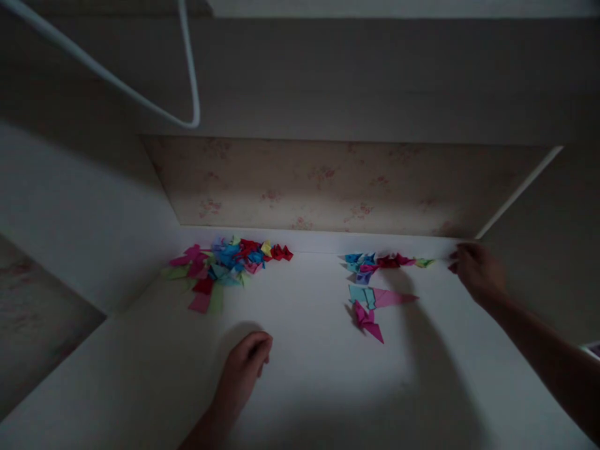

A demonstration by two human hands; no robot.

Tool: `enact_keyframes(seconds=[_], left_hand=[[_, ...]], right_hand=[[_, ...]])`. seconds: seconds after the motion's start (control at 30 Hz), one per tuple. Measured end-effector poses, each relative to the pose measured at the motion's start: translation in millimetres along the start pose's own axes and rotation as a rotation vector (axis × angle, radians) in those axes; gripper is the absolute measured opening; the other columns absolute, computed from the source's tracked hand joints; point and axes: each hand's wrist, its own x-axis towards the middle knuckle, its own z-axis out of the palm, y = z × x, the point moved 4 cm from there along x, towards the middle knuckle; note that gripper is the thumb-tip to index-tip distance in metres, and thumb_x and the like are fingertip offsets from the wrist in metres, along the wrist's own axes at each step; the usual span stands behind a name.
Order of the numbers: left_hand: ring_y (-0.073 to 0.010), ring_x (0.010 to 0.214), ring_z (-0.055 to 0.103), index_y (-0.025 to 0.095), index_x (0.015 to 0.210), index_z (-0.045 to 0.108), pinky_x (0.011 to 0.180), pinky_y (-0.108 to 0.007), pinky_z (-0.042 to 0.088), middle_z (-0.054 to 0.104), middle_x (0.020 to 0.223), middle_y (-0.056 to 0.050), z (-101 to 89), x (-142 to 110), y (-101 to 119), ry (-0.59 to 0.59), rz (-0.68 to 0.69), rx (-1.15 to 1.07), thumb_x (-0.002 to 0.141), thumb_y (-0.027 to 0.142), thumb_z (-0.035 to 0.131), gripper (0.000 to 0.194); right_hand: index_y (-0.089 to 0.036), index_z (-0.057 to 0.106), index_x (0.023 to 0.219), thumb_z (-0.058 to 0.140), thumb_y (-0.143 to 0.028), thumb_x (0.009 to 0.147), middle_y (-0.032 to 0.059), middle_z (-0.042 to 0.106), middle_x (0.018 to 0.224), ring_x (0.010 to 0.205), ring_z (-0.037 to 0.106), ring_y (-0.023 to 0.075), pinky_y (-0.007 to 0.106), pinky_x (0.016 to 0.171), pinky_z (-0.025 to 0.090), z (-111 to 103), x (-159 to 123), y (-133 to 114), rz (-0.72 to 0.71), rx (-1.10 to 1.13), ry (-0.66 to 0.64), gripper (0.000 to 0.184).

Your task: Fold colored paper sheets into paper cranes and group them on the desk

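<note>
Folded coloured papers lie in two groups on the white surface, some shaped like origami cranes. My right hand (478, 272) is at the right, by the back edge, fingers pinched together beyond a yellow-green folded paper (424, 263); whatever is between the fingertips is too dark and small to make out. That paper ends a row with dark red folded papers (388, 261) and blue ones (360, 258). Nearer me lie a pink and light-blue paper strip (387, 297) and a magenta paper crane (368, 322). My left hand (244, 359) is curled closed over the surface, with nothing visible in it.
At the back left is a heap of coloured folded papers (229, 256), with flat pink and green pieces at its near side. A flowered wall panel (323, 187) stands behind the white surface (304, 350). A white cable (190, 75) hangs at the upper left.
</note>
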Motion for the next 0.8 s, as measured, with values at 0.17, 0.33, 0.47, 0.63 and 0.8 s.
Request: enact_keyframes(seconds=[0.17, 0.33, 0.47, 0.63, 0.8], left_hand=[[-0.009, 0.047, 0.04, 0.015, 0.08, 0.062, 0.044, -0.02, 0.03, 0.048, 0.058, 0.005, 1.9, -8, 6, -0.03, 0.109, -0.022, 0.078, 0.046, 0.056, 0.031], [-0.0101, 0.049, 0.043, 0.015, 0.077, 0.063, 0.047, -0.022, 0.032, 0.051, 0.059, 0.003, 1.4, -14, 12, -0.032, 0.213, 0.025, 0.078, 0.044, 0.054, 0.03], [-0.0115, 0.051, 0.047, 0.015, 0.081, 0.064, 0.05, -0.022, 0.035, 0.054, 0.061, 0.002, 1.2, -16, 9, -0.047, 0.259, 0.073, 0.078, 0.044, 0.052, 0.031], [-0.0121, 0.051, 0.048, 0.015, 0.081, 0.064, 0.049, -0.023, 0.035, 0.055, 0.06, 0.001, 0.1, -17, 9, -0.07, 0.239, 0.072, 0.077, 0.046, 0.052, 0.034], [-0.0148, 0.055, 0.052, 0.014, 0.083, 0.068, 0.051, -0.025, 0.037, 0.062, 0.065, -0.002, -0.5, -17, 17, -0.074, 0.237, 0.078, 0.074, 0.047, 0.054, 0.036]], right_hand=[[-0.018, 0.063, 0.099, 0.054, -0.037, 0.084, 0.0058, 0.064, 0.068, 0.048, 0.051, 0.0117, 0.026, 0.048, 0.037, -28, -68, -81, -0.104, 0.271, -0.196, 0.026], [-0.018, 0.063, 0.094, 0.063, -0.049, 0.076, -0.0022, 0.055, 0.054, 0.04, 0.041, 0.0087, 0.021, 0.038, 0.028, -27, -177, -147, -0.055, 0.685, -0.329, 0.036], [-0.019, 0.061, 0.092, 0.065, -0.05, 0.073, -0.0065, 0.05, 0.048, 0.037, 0.034, 0.0069, 0.019, 0.036, 0.021, 21, -281, -159, 0.195, 0.945, -0.475, 0.037], [-0.019, 0.062, 0.088, 0.058, -0.052, 0.075, -0.0054, 0.049, 0.049, 0.04, 0.038, 0.0106, 0.022, 0.039, 0.026, 86, -364, -153, 0.355, 0.898, -0.499, 0.035], [-0.022, 0.069, 0.085, 0.049, -0.044, 0.085, 0.0008, 0.063, 0.065, 0.061, 0.056, 0.0174, 0.026, 0.058, 0.04, 103, -382, -166, -0.013, 0.673, -0.619, 0.029]])
